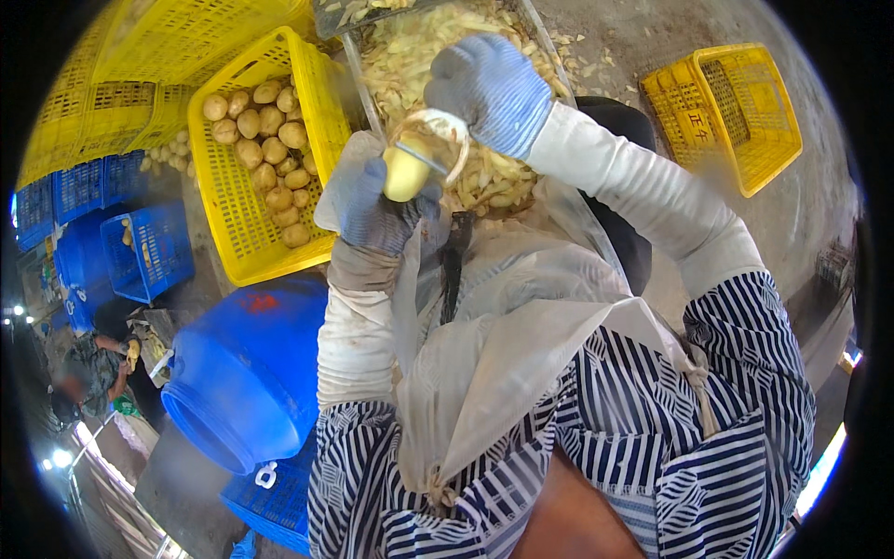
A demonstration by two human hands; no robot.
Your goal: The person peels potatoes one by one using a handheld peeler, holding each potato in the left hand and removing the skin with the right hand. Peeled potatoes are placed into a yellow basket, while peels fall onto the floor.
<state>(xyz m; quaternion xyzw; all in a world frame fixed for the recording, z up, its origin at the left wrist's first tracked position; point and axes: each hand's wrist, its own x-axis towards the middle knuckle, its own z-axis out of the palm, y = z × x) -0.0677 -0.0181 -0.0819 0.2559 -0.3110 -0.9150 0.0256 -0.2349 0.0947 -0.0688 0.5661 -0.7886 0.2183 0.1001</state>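
A pale peeled potato (pixel 406 171) sits upright in my left hand (pixel 387 209), whose gloved fingers close around its lower part. My right hand (pixel 489 94), in a blue and grey glove, is shut on a peeler (pixel 457 133) with a whitish curved frame. The metal blade lies across the upper part of the potato. Beneath both hands a heap of potato peelings (pixel 398 63) fills a container with pale edges. To the left, a yellow plastic crate (pixel 314 91) holds many brownish potatoes (pixel 274 150).
Stacked yellow crates (pixel 126 119) rise at upper left, above blue crates (pixel 150 251). A blue plastic barrel (pixel 244 363) lies close to my left arm. Another yellow crate (pixel 758 119) rests on the floor at right. A co-worker (pixel 98 370) is at far left.
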